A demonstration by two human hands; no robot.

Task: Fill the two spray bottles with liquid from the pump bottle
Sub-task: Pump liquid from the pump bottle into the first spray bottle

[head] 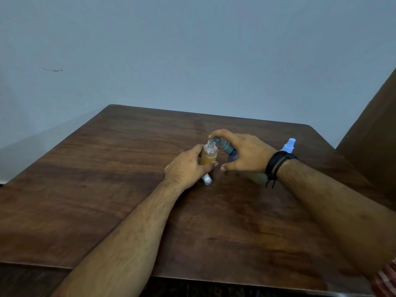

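A small clear spray bottle (209, 154) stands upright and uncapped on the wooden table (107, 179), about half full of amber liquid. My left hand (186, 168) grips its body. The dark pump bottle (228, 149) stands just to its right, with the nozzle over the open neck. My right hand (244, 153) wraps around it, a finger on the pump head. A white spray cap (207, 179) lies on the table under my left hand. A second spray bottle (289, 145) with a pale blue top stands behind my right wrist, mostly hidden.
A dark wooden panel (372, 133) rises at the right beside the table. A pale blue wall (192, 50) runs behind the table's far edge. Black cords circle my right wrist (276, 163).
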